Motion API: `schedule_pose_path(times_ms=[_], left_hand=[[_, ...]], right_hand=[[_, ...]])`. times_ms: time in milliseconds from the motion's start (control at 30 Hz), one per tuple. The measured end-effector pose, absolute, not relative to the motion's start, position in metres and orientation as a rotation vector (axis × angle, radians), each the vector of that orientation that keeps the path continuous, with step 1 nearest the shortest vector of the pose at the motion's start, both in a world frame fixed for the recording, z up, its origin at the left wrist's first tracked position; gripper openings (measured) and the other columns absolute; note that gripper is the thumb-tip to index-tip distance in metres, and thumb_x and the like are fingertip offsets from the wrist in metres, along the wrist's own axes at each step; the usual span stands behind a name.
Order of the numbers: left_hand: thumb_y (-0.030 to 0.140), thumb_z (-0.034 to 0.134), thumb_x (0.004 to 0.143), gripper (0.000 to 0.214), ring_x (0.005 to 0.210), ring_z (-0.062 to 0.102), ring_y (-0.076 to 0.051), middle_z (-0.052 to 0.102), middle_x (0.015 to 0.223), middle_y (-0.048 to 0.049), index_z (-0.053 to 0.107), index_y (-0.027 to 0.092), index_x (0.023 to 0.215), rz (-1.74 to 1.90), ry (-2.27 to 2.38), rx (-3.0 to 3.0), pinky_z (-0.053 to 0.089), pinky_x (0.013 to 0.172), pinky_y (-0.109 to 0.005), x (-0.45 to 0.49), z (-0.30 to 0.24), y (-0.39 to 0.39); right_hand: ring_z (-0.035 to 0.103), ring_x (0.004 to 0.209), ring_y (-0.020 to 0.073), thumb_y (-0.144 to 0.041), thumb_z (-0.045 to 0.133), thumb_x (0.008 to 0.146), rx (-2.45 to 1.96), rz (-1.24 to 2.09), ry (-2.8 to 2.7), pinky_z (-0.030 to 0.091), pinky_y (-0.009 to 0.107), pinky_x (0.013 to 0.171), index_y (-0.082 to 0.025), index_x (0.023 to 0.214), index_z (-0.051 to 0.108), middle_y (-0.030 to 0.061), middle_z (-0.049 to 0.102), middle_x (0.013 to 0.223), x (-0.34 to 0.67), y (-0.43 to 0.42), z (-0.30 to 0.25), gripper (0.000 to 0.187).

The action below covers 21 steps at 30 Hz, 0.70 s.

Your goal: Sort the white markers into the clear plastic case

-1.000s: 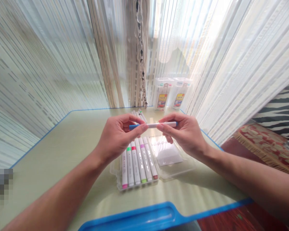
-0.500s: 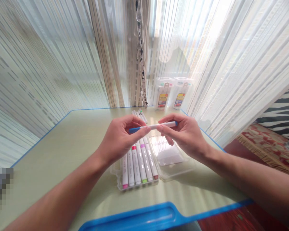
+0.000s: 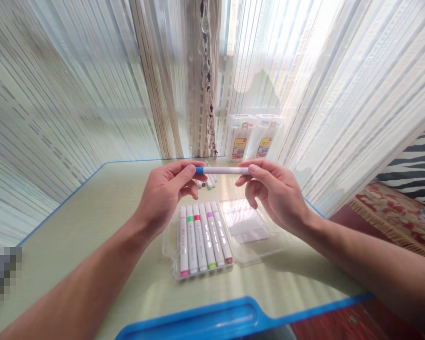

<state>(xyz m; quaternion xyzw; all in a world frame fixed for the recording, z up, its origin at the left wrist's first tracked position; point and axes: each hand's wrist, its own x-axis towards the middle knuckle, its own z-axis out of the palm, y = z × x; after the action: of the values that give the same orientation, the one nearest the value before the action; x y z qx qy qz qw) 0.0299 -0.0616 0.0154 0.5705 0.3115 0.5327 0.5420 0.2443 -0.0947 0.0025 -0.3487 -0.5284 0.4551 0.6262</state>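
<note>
A white marker (image 3: 225, 171) with a blue end lies level in the air between my hands. My left hand (image 3: 168, 196) pinches its blue end between thumb and fingers. At the other end my right hand (image 3: 276, 191) has its thumb and fingers closed on the white barrel, hiding the tip. Below them on the table is an open clear plastic case (image 3: 177, 274); several white markers (image 3: 200, 243) with pink, green, red and purple marks lie side by side in it. Its clear lid (image 3: 250, 259) is folded out to the right, a white card (image 3: 248, 229) inside.
Behind my hands a few loose markers (image 3: 211, 180) lie on the pale table (image 3: 102, 203). Two clear marker cases (image 3: 238, 146) stand upright at the far edge by the string curtain (image 3: 184, 80). A blue tray-like edge (image 3: 198, 321) runs along the front.
Both hands have risen slightly and moved apart, toward the marker's ends. The marker has turned from tilted to level. More of the case's markers and the loose ones behind now show.
</note>
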Motion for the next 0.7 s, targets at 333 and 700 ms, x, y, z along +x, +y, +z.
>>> schedule_pose_path(times_ms=[333, 700], left_hand=[[0.029, 0.067, 0.089, 0.024, 0.061, 0.064, -0.014, 0.075, 0.08, -0.0094, 0.074, 0.01, 0.101, 1.262, 0.67, 1.324, 0.05, 0.056, -0.026, 0.0299, 0.0167, -0.0625], [0.03, 0.081, 0.079, 0.023, 0.054, 0.059, -0.011, 0.071, 0.069, -0.004, 0.074, 0.012, 0.093, 1.219, 0.799, 1.605, 0.048, 0.052, -0.023, 0.0315, 0.0153, -0.0674]], right_hand=[[0.056, 0.041, 0.0099, -0.039, 0.064, 0.095, -0.806, 1.02, -1.211, 0.04, 0.022, 0.035, -0.015, 0.098, 0.071, 0.0055, 0.075, 0.074, 0.2456, -0.0931, 0.0024, 0.025], [0.057, 0.038, 0.0092, -0.045, 0.075, 0.088, -0.851, 0.919, -1.337, 0.042, 0.021, 0.034, -0.015, 0.089, 0.071, 0.0048, 0.075, 0.072, 0.2443, -0.0941, -0.0007, 0.03]])
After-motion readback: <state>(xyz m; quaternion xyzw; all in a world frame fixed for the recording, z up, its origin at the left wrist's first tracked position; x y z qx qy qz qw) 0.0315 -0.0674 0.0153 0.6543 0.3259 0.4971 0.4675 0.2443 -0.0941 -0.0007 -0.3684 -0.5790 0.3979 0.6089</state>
